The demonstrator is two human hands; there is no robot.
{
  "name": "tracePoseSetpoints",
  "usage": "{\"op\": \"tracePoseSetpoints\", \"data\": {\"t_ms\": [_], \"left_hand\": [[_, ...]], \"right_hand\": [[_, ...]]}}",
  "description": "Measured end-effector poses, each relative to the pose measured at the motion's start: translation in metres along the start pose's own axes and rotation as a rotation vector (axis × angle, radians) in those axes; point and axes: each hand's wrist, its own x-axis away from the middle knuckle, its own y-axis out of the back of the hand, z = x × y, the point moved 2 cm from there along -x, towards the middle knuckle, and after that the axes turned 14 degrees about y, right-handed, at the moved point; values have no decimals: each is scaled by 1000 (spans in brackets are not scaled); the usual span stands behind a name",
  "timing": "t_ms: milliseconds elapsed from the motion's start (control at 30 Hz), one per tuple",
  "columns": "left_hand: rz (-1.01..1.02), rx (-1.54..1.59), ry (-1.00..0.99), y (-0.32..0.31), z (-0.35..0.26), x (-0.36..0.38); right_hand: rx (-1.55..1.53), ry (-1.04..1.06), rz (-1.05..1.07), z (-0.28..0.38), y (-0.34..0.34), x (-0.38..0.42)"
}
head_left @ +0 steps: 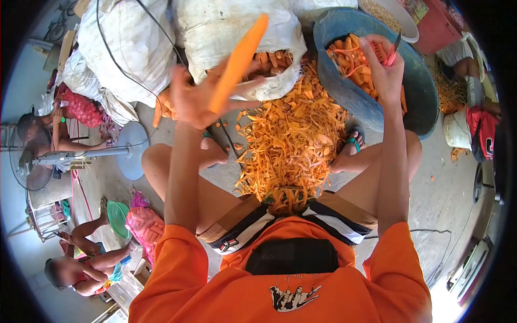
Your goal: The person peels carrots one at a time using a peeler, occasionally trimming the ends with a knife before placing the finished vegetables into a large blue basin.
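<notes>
My left hand (200,99) is raised with its fingers spread, partly blurred. A long peeled carrot (239,62) slants across in front of its palm, with no fingers wrapped round it. My right hand (386,72) is closed on a peeler (391,57) with a pink-red handle and a dark tip, above the rim of a blue tub (420,102). Peeled carrots (350,56) lie inside that tub. Between my feet spreads a heap of orange carrot peelings (293,137).
A white sack (237,32) lies open with carrots (272,60) at its mouth. Another full white sack (126,48) stands left of it. A pedestal fan (81,153) and two seated people are at the left. A white bucket (456,129) stands at the right near another person.
</notes>
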Motion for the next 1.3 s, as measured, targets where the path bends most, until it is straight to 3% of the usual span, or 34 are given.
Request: {"op": "tracePoseSetpoints", "data": {"t_ms": [33, 100, 200, 233, 300, 333, 367, 433, 667, 800, 900, 967, 1000, 1033, 1100, 1167, 1233, 1300], "left_hand": [[0, -6, -14, 8, 8, -8], [-420, -173, 155, 25, 25, -27], [-566, -371, 101, 15, 41, -36], [-563, -374, 105, 10, 45, -37], [-417, -300, 108, 0, 52, -40], [-480, -356, 91, -8, 58, -42], [-472, -354, 95, -8, 63, -46], [-621, -686, 48, -10, 68, -53], [-709, -648, -272, -11, 74, -56], [-728, -590, -288, -11, 69, -50], [-694, -643, -241, -11, 63, -40], [-568, -684, -365, -11, 59, -32], [-508, -775, -384, -18, 52, -27], [-499, -786, -375, -16, 49, -29], [-549, -615, -316, -5, 52, -26], [-547, -662, -216, 13, 58, -21], [-524, -668, 325, 19, 72, -20], [-509, -978, 698, 25, 102, -23]], "right_hand": [[-1, -29, 17, 0, -3, 0], [-1, 5, 40, 4, -12, 1], [-26, -71, 309, 12, -30, 10], [-24, -73, 304, 16, -33, 12], [66, -96, 597, 26, -41, 19], [106, 24, 666, 22, -45, 22], [113, 18, 665, 22, -47, 25], [85, 9, 725, 25, -56, 28], [170, 104, 754, 21, -66, 38], [136, 73, 757, 24, -76, 41], [212, -48, 861, 16, -80, 39], [304, -83, 853, -33, -81, 54], [446, -209, 897, -67, -75, 63], [443, -216, 883, -64, -69, 54], [390, -280, 749, -56, -52, 37], [356, -211, 685, -55, -31, 22], [321, -157, 590, -44, -12, 8], [204, -144, 488, -24, 14, -4]]}}
